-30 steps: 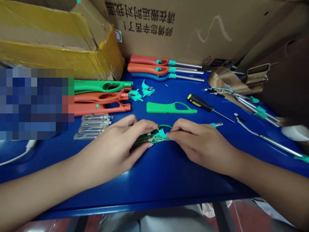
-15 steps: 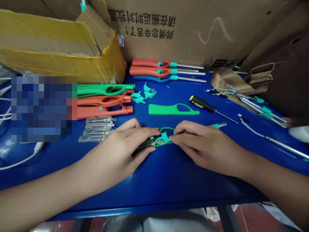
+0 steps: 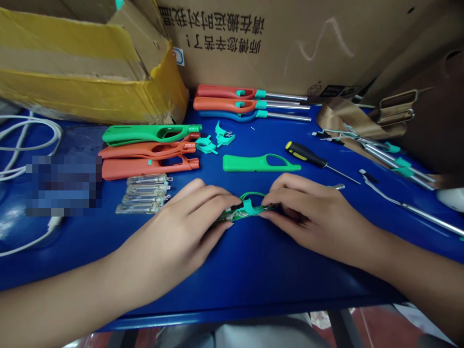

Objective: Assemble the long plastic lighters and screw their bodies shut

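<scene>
Between my hands lies a partly assembled green lighter (image 3: 239,212), with a teal trigger piece (image 3: 250,207) and thin wires showing in its opening. My left hand (image 3: 195,220) is closed around its body end, fingers over the top and thumb beneath. Just right of the trigger, my right hand (image 3: 308,208) pinches the lighter's front end. A metal tip (image 3: 339,186) shows beyond my right knuckles; my fingers cover most of the parts there. Directly behind my hands is a loose green shell half (image 3: 246,163) with an oval opening.
Left of centre lie green and orange lighter shells (image 3: 150,166) and several clear fuel tanks (image 3: 141,195). Finished-looking lighters (image 3: 224,104) line the back. A screwdriver (image 3: 308,155), wired metal tubes (image 3: 427,217) and loose teal pieces (image 3: 206,145) lie around. Cardboard boxes (image 3: 282,53) close off the back.
My right hand has shifted slightly, its fingers now a little farther right of the teal trigger. The left hand keeps its hold. The view has moved slightly.
</scene>
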Demonstrator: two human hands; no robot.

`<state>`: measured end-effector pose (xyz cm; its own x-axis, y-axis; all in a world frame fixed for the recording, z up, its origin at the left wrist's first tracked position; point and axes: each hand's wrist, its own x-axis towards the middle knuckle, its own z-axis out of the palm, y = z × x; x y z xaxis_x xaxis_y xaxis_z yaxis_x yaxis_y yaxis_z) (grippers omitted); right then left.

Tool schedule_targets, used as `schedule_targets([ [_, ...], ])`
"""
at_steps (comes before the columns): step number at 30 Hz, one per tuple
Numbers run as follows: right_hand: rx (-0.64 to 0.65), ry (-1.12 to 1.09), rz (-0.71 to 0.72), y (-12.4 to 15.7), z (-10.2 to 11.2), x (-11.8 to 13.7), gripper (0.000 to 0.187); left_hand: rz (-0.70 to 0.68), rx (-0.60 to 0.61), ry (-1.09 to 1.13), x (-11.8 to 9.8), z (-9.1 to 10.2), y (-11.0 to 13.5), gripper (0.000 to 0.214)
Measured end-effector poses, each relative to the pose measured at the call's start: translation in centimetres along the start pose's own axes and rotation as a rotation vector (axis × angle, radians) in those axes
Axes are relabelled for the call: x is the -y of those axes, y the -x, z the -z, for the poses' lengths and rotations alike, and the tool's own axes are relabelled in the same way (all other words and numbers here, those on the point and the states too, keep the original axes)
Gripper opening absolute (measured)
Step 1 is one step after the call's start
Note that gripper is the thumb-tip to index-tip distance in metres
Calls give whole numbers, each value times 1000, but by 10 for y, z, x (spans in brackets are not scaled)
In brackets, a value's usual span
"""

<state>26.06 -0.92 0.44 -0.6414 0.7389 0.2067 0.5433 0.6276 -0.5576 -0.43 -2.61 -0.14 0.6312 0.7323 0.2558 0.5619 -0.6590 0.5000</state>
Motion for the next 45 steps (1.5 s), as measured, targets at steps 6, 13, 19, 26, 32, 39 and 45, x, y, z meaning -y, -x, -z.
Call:
schedule_targets([
  [6, 0, 18, 6, -3, -3, -2, 11, 21, -9, -10, -3, -1, -1, 26],
  [13, 18, 95, 29, -2, -7, -7, 17, 16, -31, -17, -3, -1, -3, 24],
  [19, 60, 251, 150, -1, -10, -7, 24, -2, -55, -19, -4, -1, -1, 25],
  [26, 63, 302, 185, -1, -9, -5, 25, 29, -53, 5, -3, -2, -2, 20],
  [32, 57, 314, 178, -2, -10, -2, 26, 42, -53, 4, -4, -2, -2, 20],
  [39, 30, 338, 153, -4, -11, -1, 31, 12, -52, -1, -2, -2, -2, 35],
  [45, 22, 207, 86, -1, -10, -2, 23, -76, 16, -96, 5, -5, 3, 42],
])
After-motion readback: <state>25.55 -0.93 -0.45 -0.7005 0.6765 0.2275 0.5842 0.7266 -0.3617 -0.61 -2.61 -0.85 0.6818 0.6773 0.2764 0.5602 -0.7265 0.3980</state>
